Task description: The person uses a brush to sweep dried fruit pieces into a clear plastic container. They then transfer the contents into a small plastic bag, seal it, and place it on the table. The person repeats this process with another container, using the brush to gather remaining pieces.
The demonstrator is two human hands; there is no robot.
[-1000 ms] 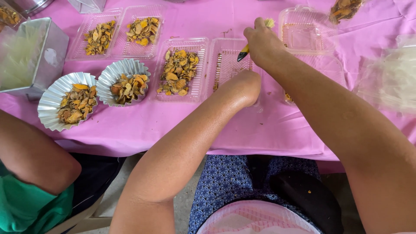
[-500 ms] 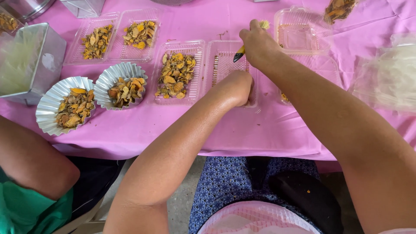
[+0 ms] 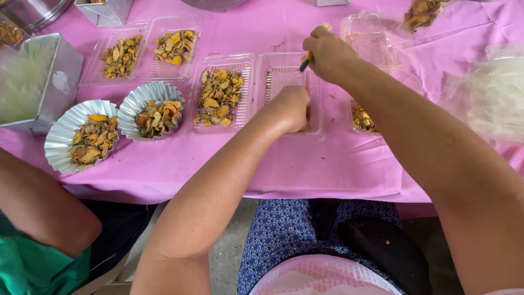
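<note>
Two hands — left hand point(image 3: 290, 109), right hand point(image 3: 326, 52) — over tray point(image 3: 281, 76)

- The left hand point(image 3: 292, 108) is curled into a fist over the clear tray point(image 3: 284, 74) in front of it; its fingers point away from the camera, so what they grip, if anything, cannot be told.
- The right hand point(image 3: 326, 52) closes round a thin dark tool point(image 3: 304, 65); only the dark tip and a yellowish end above the knuckles show.
- Right of the left hand, the forearm covers most of a tray of yellow slices point(image 3: 362, 118).
- Far left of both hands, a metal container point(image 3: 34, 87) is cut by the edge.
- A neighbour's arm point(image 3: 38, 213) at lower left is cut off, its hand unseen.
- A bag of slices point(image 3: 423, 11) beyond the right hand is cropped at the top.
</note>
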